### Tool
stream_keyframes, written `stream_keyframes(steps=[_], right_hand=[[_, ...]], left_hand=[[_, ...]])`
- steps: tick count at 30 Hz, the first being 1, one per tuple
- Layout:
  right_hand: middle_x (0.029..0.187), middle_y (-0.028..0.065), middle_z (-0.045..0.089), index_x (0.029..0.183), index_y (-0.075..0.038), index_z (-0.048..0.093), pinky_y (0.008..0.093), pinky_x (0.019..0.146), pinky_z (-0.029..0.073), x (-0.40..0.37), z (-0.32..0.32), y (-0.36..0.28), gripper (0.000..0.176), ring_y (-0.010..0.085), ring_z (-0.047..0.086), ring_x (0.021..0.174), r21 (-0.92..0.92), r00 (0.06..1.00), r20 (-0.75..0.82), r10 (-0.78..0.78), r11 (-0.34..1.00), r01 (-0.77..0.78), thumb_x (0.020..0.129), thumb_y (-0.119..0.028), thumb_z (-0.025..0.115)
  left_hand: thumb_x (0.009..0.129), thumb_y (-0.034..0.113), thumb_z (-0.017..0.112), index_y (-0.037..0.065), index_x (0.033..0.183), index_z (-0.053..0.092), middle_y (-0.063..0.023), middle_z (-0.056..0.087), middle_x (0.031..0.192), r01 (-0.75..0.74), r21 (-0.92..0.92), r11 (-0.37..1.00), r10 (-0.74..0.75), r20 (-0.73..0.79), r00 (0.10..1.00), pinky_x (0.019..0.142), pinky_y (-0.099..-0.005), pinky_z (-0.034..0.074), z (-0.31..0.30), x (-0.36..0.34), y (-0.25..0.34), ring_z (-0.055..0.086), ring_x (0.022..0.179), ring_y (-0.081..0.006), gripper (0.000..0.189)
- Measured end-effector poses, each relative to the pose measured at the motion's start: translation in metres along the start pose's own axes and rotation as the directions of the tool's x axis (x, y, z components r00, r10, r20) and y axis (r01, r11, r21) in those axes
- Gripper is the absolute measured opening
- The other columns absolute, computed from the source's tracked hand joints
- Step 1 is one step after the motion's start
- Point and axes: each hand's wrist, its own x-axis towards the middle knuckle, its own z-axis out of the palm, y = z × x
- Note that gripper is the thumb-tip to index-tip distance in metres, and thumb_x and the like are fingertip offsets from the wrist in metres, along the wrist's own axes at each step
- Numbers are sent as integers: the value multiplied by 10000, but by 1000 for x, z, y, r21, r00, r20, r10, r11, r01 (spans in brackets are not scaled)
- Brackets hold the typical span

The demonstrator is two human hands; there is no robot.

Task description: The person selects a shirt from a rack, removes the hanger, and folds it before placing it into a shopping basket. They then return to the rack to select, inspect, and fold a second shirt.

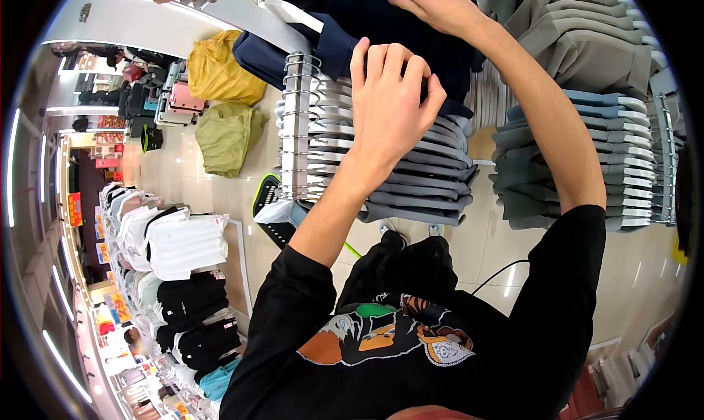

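Note:
Dark navy collared shirts [341,42] hang on white hangers [293,13] at the top of a metal rail [297,119]. My left hand [389,97] has its fingers curled over the navy cloth, the fingertips partly hidden. Farther up and to the right, my right hand [440,6] pinches the navy cloth between thumb and fingers. Below my left hand, several grey garments [422,182] hang close together on the same rail.
Another rail with grey-green garments [528,171] stands on the right, beige ones [587,39] above it. Yellow [224,68] and green bundles [227,138] sit on the floor at left. A black perforated item with green edging [271,226] is beside the rail. White shirts [187,244] hang far left.

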Motion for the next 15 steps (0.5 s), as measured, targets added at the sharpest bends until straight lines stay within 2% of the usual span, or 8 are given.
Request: stream_keyframes(steps=[6, 8, 10, 14, 15], right_hand=[[729, 199, 662, 950, -55, 601, 509, 618, 510, -3, -16, 4, 310, 401, 670, 718, -91, 994, -108, -32, 996, 22, 996, -362, 581], [724, 191, 662, 945, -57, 593, 502, 610, 510, -14, -23, 0, 303, 393, 671, 709, -123, 991, -131, -30, 992, 14, 993, -357, 585], [710, 170, 662, 943, -62, 567, 488, 581, 503, -25, -30, -7, 285, 371, 669, 673, -146, 996, -67, 55, 987, -64, 984, -343, 597], [691, 156, 655, 950, -68, 554, 475, 558, 499, -29, -30, -6, 269, 356, 667, 647, -213, 995, -82, 57, 974, -73, 972, -331, 609], [685, 153, 651, 953, -70, 551, 472, 552, 498, -28, -30, -3, 268, 351, 667, 641, -225, 991, -132, 23, 973, -53, 967, -331, 612]], left_hand=[[803, 137, 744, 89, 804, 632, -38, 572, 876, -29, -90, 995, 16, -144, 989, 1063, -485, 354, -8, 5, 4, 550, 906, -250, 122], [800, 134, 744, 88, 796, 627, -38, 571, 871, -27, -94, 995, 13, -144, 989, 1059, -482, 352, -12, 8, 8, 547, 900, -249, 126], [797, 130, 744, 87, 788, 621, -37, 570, 866, -23, -96, 995, 8, -150, 989, 1055, -479, 349, -14, 9, 9, 544, 894, -248, 130], [789, 102, 730, 87, 762, 607, -35, 575, 841, -33, -143, 989, 9, -164, 986, 1052, -474, 346, -20, 5, 7, 543, 871, -243, 127], [787, 91, 724, 87, 757, 604, -34, 578, 833, -38, -173, 984, 9, -168, 986, 1050, -473, 346, -21, 5, 7, 544, 865, -241, 124]])
